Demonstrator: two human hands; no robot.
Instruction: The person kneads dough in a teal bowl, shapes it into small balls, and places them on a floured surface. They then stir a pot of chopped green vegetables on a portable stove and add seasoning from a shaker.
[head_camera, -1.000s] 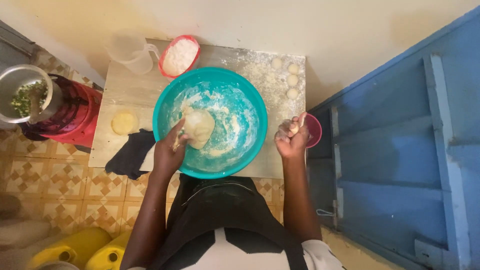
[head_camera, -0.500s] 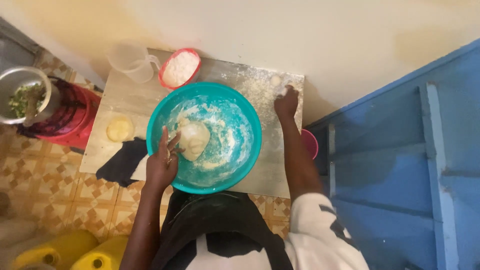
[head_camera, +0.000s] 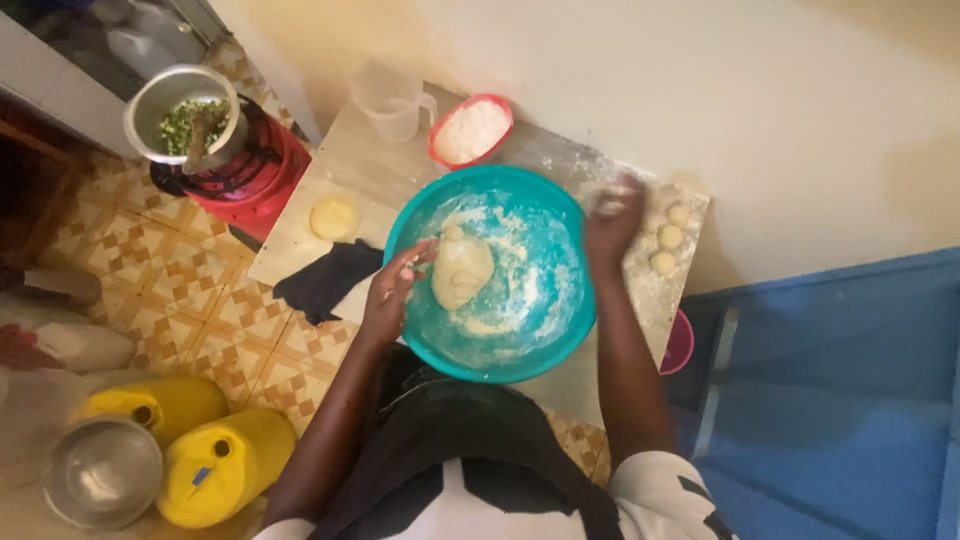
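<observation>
The dough lump (head_camera: 462, 268) lay inside the teal bowl (head_camera: 545, 330) on the counter (head_camera: 300, 245). The left hand (head_camera: 392, 290) touched it, grip apart. The right hand (head_camera: 612, 218), blurred, pressed beside small dough balls (head_camera: 668, 238); its grip could not be told.

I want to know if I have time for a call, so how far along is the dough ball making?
Done: three small dough balls sit on the floured board. In hand: the right hand is on the board beside them, blurred, so what it holds is unclear; the left hand touches the big dough lump in the teal bowl. Left: most of that lump remains to be portioned.
</observation>
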